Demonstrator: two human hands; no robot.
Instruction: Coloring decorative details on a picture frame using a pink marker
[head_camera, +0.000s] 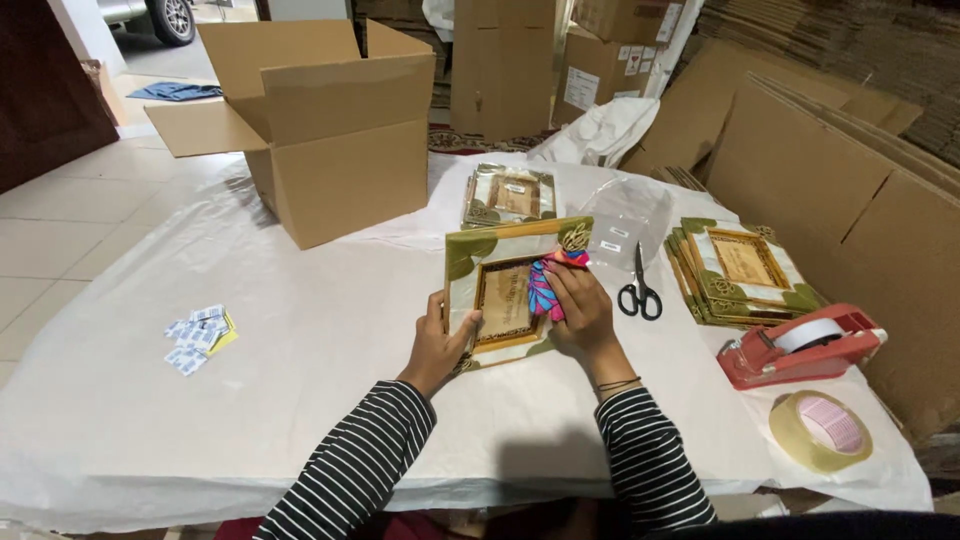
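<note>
Head view, looking down over my striped sleeves: at the centre of the bench (300, 400), which is covered with a white sheet, I have a decorated picture frame (505, 290) with green leaf corners and a gold inner border, tilted up slightly toward me. My left hand (435, 345) closes around its lower left edge, thumb on the front face, steadying it. My right hand (580, 305) presses a pink and blue cloth (548, 285) against the right half of the frame, fingers curled over the fabric. At about 3 o'clock from the frame, just beside my right hand, lie black-handled scissors (638, 290), points toward 12 o'clock. Further out at 3 o'clock sits a stack of matching frames (740, 272), and at 4 o'clock from it a red tape dispenser (800, 345), with a loose roll of clear tape (820, 430) near the bench corner at 5 o'clock. At 12 o'clock from the frame I hold lies another small stack of wrapped frames (510, 195), with a clear plastic bag (625, 220) beside it. An open cardboard box (330, 130) stands at 11 o'clock, and at 9 o'clock, well apart, a small heap of white packets (198, 335) rests on the sheet.
</note>
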